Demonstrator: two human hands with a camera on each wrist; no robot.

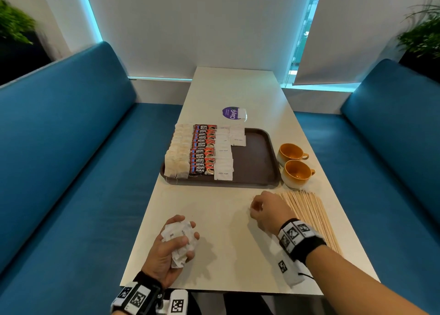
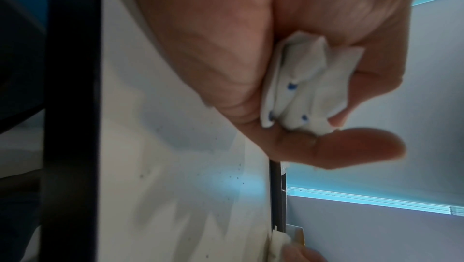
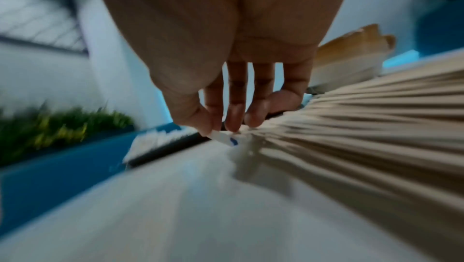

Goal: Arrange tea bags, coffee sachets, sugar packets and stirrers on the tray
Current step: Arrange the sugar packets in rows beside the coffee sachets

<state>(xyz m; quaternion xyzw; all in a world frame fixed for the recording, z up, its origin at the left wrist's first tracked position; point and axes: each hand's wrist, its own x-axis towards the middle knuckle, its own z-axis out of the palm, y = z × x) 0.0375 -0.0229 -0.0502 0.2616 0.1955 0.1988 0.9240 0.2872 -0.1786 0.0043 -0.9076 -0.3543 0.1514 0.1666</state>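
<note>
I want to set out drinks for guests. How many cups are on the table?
2. Both stand on the table just right of the tray: the far cup and the near cup side by side, handles pointing right. None looks hidden.

Your white tabletop carries brown tray mid-length, two orange cups at right edge, stirrers near right edge, purple sticker beyond tray
</note>
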